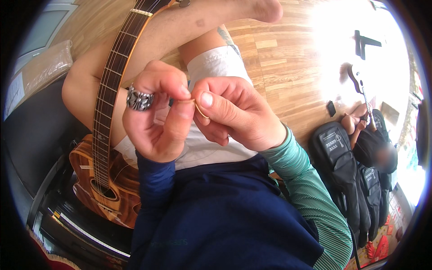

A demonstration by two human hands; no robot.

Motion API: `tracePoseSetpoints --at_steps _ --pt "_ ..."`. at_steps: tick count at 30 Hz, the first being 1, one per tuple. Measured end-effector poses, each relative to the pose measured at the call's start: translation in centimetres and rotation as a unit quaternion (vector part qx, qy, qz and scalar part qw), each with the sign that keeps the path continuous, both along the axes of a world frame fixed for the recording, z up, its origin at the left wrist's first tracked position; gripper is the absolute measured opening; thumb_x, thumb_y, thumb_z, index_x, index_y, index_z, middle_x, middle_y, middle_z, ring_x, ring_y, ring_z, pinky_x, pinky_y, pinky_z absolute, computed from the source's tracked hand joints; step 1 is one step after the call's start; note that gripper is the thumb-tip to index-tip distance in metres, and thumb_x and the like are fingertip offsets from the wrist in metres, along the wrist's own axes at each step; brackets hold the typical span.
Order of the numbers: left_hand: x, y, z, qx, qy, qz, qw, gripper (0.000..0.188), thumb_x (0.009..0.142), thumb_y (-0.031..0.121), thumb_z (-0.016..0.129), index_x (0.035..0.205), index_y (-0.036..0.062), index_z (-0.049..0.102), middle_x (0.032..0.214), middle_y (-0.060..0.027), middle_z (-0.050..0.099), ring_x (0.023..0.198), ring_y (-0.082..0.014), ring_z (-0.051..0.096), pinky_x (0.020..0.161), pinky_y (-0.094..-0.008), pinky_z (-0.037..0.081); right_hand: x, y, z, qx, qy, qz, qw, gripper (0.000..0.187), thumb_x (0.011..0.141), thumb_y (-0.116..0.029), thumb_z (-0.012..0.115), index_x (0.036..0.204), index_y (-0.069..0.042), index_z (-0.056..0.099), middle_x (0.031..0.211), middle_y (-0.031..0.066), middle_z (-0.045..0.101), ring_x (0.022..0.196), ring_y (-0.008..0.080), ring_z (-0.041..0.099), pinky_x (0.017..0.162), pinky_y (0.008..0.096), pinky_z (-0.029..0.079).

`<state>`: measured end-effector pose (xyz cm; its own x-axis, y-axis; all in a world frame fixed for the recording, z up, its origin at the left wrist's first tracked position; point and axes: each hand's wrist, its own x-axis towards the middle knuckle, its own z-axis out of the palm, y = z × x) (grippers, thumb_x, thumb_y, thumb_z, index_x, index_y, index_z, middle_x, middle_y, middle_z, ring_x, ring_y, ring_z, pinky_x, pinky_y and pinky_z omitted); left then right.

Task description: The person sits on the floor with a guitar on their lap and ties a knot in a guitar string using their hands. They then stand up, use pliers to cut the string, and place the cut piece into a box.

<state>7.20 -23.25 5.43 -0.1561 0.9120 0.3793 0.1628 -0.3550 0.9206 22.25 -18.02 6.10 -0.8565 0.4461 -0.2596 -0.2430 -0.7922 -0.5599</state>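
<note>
A thin, tan curved strand (201, 110) is between my hands in front of my lap; I cannot make out its exact kind. My left hand (157, 110), wearing a chunky silver ring (140, 99), is closed in a pinch at the strand's left end. Thumb and fingers of my right hand (236, 112) press together on its other side, fingertips almost meeting the left ones. To the left, a brown wooden acoustic guitar (104, 180) leans with its neck (110, 76) rising past my left hand and its body low beside my left arm.
A black padded seat (42, 117) and a plastic-wrapped package (49, 63) are at the left. On the wooden floor (274, 58) at right lie black guitar bags (335, 148) and a small black object (331, 108). Another person (375, 146) sits there with a white guitar (355, 81).
</note>
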Motion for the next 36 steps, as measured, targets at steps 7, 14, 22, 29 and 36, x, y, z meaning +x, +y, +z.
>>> tracePoseSetpoints --at_steps 7,14,22,29,36 --pt "0.8 -0.2 -1.1 -0.023 0.029 0.127 0.991 0.013 0.085 -0.002 0.055 0.096 -0.0005 0.049 0.082 -0.0091 0.052 0.071 -0.0111 0.048 0.067 -0.0215 0.041 0.0 -0.3 -0.1 0.13 -0.084 -0.054 0.986 0.02 0.096 -0.022 0.057 0.089 -0.003 0.059 0.069 -0.0044 0.054 0.056 0.0015 0.045 0.049 0.0179 0.037" --pt "-1.0 0.5 -2.5 0.222 0.199 0.103 0.949 0.023 0.085 0.004 0.065 0.102 0.0002 0.049 0.087 -0.0169 0.061 0.062 -0.0194 0.059 0.057 -0.0275 0.047 0.6 0.1 0.3 -0.033 0.037 0.009 0.999 0.017 0.096 -0.019 0.057 0.088 -0.004 0.06 0.063 -0.0039 0.052 0.052 0.003 0.043 0.047 0.0185 0.033" --pt "-1.6 1.8 -2.2 0.346 -0.01 0.02 0.938 0.017 0.084 0.005 0.054 0.099 0.0022 0.046 0.082 -0.0149 0.058 0.058 -0.0174 0.05 0.052 -0.0296 0.043 -0.4 -0.7 1.2 -0.189 0.14 0.061 0.97 0.017 0.095 -0.016 0.057 0.085 -0.002 0.059 0.058 -0.0029 0.047 0.047 0.004 0.038 0.044 0.0201 0.03" --pt "-1.2 1.1 2.2 0.095 0.281 0.116 0.948 0.011 0.084 0.002 0.057 0.092 -0.0017 0.05 0.074 -0.0113 0.053 0.064 -0.0208 0.05 0.058 -0.0318 0.043 -0.1 0.4 1.0 -0.054 0.037 0.006 0.998 0.015 0.095 -0.016 0.058 0.087 -0.002 0.06 0.066 -0.0026 0.054 0.051 0.0019 0.042 0.046 0.0186 0.033" --pt "-2.0 1.3 -3.2 0.095 0.421 0.063 0.9 0.025 0.09 0.027 0.059 0.085 0.0023 0.057 0.073 -0.0113 0.054 0.068 -0.0303 0.057 0.065 -0.043 0.044 0.7 2.4 -0.3 0.384 -0.139 -0.007 0.913 0.023 0.095 -0.019 0.057 0.087 0.001 0.064 0.07 -0.0016 0.058 0.066 0.0051 0.046 0.06 0.025 0.043"
